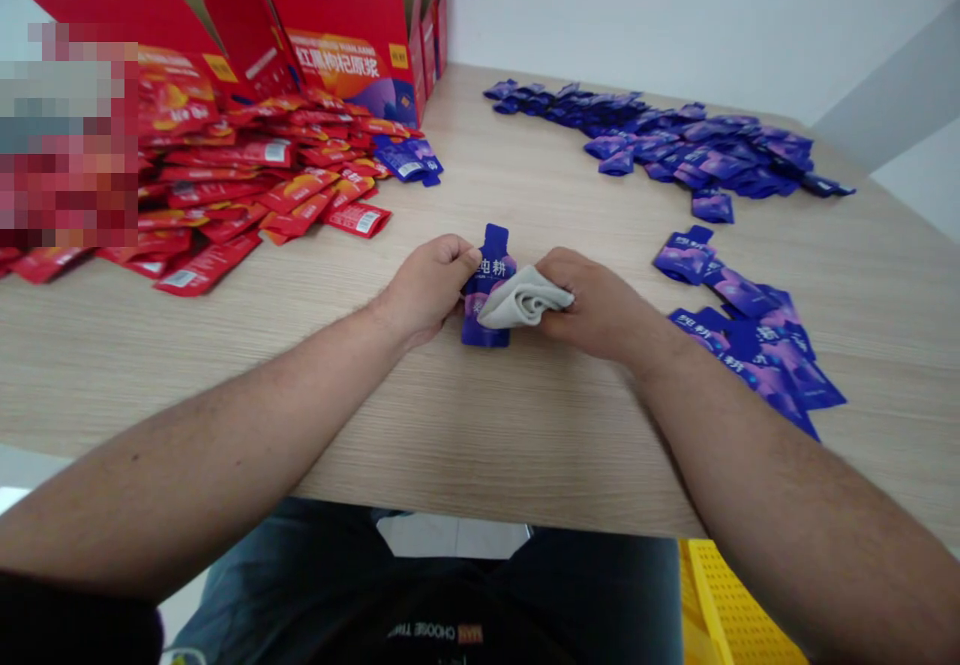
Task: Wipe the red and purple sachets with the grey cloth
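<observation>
My left hand (435, 283) grips the left edge of a small purple pouch (487, 263), thumb on its printed front. The pouch stands upright over the middle of the table, its narrow spout end upward. In my right hand (596, 305) is a folded grey-white cloth (525, 298), bunched between the fingers. The cloth lies across the lower right part of the pouch and hides some of its print. Several more purple pouches (750, 335) lie loosely overlapped to the right, beside my right forearm.
A long heap of purple pouches (675, 140) lies at the back right. Red pouches (247, 185) are piled at the left, a few purple pouches (409, 158) at their edge. Red cartons (345, 5) stand behind. Below the table at right is a yellow crate (739, 605).
</observation>
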### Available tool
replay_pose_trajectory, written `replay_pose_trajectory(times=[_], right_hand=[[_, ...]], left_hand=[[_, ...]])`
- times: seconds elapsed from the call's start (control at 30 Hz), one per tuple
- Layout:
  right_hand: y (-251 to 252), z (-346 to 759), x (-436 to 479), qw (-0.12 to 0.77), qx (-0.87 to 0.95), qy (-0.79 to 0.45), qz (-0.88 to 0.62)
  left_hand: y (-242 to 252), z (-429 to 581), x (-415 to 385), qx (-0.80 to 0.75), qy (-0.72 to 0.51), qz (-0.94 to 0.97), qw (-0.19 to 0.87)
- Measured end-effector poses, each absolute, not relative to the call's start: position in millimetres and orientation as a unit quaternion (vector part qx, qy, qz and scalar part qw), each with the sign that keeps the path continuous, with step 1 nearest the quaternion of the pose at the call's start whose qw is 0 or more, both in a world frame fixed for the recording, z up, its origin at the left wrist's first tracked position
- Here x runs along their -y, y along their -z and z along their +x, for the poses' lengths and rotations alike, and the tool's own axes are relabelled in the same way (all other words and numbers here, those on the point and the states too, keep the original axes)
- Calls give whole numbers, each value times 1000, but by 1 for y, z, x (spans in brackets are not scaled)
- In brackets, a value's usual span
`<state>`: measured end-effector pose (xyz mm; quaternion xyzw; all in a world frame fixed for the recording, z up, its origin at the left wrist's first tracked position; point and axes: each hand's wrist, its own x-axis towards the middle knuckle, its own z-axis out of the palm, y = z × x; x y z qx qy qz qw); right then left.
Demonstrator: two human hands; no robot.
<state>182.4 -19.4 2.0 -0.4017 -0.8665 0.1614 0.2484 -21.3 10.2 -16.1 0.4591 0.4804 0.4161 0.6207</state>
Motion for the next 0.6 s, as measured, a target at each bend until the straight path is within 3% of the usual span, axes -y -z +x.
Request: replay_pose_trajectory(times=[0.13, 0.33, 0.47, 0.6], right_hand=[[7, 176, 8, 344, 788, -101, -500], [15, 170, 1, 406, 721, -64, -557], [11, 170, 5, 382, 747, -88, -537], [2, 163, 24, 332, 831, -135, -425]], left_hand=[[12, -23, -10, -477, -382, 473, 635], [9, -25, -7, -456, -358, 504, 641], [9, -25, -6, -461, -363, 512, 627], [9, -24, -6, -480, -405, 476, 616]])
